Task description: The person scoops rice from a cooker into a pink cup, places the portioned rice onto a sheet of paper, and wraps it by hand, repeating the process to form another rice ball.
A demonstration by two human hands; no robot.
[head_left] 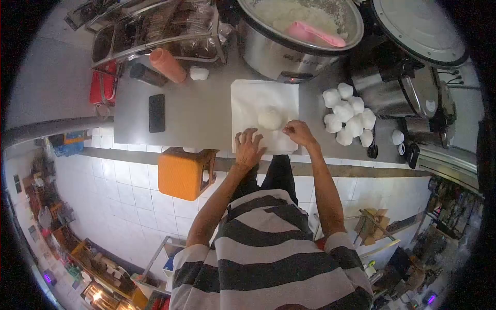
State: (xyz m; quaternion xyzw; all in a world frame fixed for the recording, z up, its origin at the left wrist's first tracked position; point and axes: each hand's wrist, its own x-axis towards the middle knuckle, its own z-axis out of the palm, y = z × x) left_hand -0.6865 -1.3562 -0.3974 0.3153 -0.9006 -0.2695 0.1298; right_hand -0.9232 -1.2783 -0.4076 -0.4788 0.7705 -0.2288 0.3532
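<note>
A mound of white rice (269, 118) lies on a stack of white paper sheets (245, 103) at the counter's front edge. My left hand (249, 146) rests on the lower left part of the paper, fingers spread, holding nothing. Just right of the rice, my right hand (300, 133) is at the paper's right edge with thumb and forefinger pinched together; what lies between them is too small to make out. Beyond the paper stands a large cooker of rice (289, 15) with a pink scoop (316, 34) in it. Several white wrapped bundles (343, 111) are piled to the right.
On the steel counter (201, 113) are a black phone (156, 113), an orange bottle (168, 65), a dark bottle (148, 75) and a small white item (199, 73). A rack of trays (155, 31) stands at back left. An orange stool (186, 173) is below the front edge.
</note>
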